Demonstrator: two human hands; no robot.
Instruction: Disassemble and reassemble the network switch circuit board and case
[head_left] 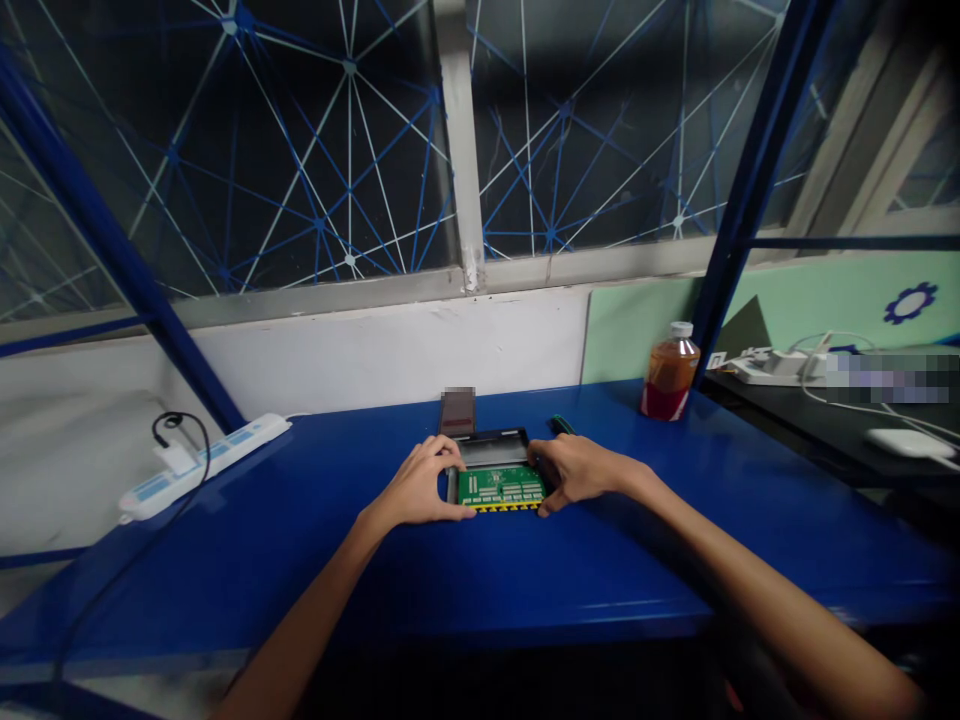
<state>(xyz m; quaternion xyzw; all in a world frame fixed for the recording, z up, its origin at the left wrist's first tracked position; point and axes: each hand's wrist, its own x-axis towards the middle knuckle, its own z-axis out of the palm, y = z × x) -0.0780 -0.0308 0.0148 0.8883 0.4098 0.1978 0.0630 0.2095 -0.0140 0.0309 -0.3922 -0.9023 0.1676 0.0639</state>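
A green circuit board [499,484] lies on the blue table in front of me, a yellow strip with dark marks along its near edge. My left hand [424,482] grips its left end, thumb at the near corner and fingers bent over the far side. At the opposite end my right hand [568,472] grips it likewise, thumb at the near right corner. A black and grey frame-like case [493,447] sits directly behind the board; whether the two are joined I cannot tell. Just beyond my right hand lies a small dark green object [560,426], partly hidden.
A dark reddish-brown flat item [457,412] is behind the case. A bottle of amber drink [671,372] stands at the back right. On the left lies a white power strip [210,465] with a black cable. Blue table [315,560] surrounds my hands; blue posts rise at both sides.
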